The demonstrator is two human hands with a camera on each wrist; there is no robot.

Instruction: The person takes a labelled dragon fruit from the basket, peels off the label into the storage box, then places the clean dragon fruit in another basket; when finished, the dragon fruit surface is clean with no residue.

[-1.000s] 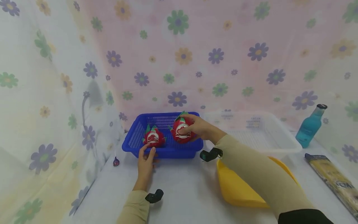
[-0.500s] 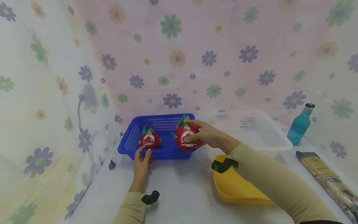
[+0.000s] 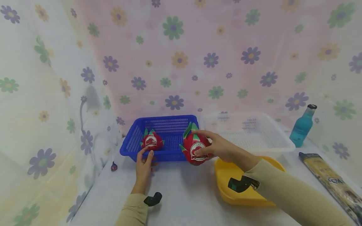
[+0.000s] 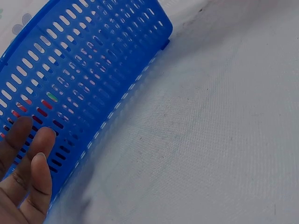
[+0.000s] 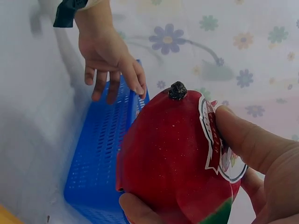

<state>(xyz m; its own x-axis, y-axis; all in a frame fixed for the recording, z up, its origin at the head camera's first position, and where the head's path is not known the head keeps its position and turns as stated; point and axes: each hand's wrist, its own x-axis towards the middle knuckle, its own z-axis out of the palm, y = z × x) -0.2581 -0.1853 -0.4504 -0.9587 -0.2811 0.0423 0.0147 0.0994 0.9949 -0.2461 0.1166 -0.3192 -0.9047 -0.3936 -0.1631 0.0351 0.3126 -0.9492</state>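
place: makeshift staging area, probably | flowered sheets (image 3: 195,47) as walls | white-covered tabletop (image 3: 182,201)

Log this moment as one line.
Right hand: holds fruit | left hand: touches blue basket | second fruit: in blue basket | white basket: alongside

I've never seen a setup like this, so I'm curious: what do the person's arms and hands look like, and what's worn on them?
The left hand and right hand are bare, without gloves. The left sleeve and right sleeve are long and plain beige. A small, dark, bent left gadget and a similar right gadget sit near the cuffs.
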